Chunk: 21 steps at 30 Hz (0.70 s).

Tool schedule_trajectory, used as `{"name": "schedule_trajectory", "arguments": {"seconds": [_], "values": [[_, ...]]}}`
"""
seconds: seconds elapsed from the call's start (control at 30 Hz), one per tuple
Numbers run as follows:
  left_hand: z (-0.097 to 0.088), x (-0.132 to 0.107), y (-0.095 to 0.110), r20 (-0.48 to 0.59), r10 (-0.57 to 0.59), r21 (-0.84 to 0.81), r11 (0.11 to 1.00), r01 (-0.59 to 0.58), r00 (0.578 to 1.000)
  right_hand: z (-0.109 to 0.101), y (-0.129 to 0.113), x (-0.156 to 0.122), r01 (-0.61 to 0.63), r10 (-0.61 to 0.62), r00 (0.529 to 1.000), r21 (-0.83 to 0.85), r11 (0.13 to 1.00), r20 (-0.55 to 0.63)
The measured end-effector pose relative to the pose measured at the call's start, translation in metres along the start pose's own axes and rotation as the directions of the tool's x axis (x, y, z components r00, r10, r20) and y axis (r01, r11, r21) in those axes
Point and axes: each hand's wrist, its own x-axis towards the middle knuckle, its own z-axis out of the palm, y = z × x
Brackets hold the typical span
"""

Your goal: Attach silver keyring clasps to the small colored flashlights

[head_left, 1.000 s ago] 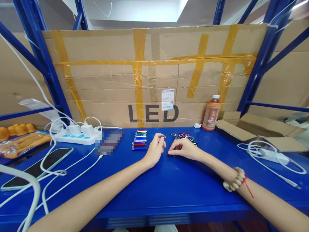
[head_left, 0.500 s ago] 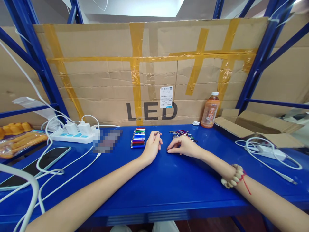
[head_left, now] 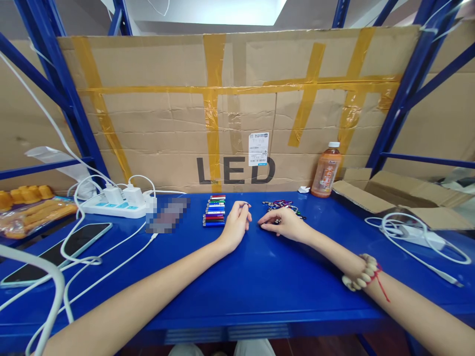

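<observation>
Clips [head_left: 281, 203], multicoloured (metallic), heaped, touching right hand [head_left: 285, 225]

Coloured clips [head_left: 284, 203] and one small metal piece [head_left: 246, 203], blue tabletop [head_left: 260, 282].
Clips: loose tangled heap, red, green, blue and purple, lying flat towards the back, just behind and touching the right hand [head_left: 284, 225]. Metal piece: dark, too small to make out, pinched in the fingertips of the left hand [head_left: 235, 226], near the heap.
</observation>
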Motion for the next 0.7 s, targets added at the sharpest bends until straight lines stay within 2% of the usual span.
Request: {"name": "schedule_trajectory", "arguments": {"seconds": [0.7], "values": [[-0.0015, -0.0006, -0.0023, 0.009, 0.007, 0.028, 1.0, -0.008, 1.0, -0.0006, -0.0077, -0.001, -0.004, 0.008, 0.998, 0.062, 0.998, -0.057]]}}
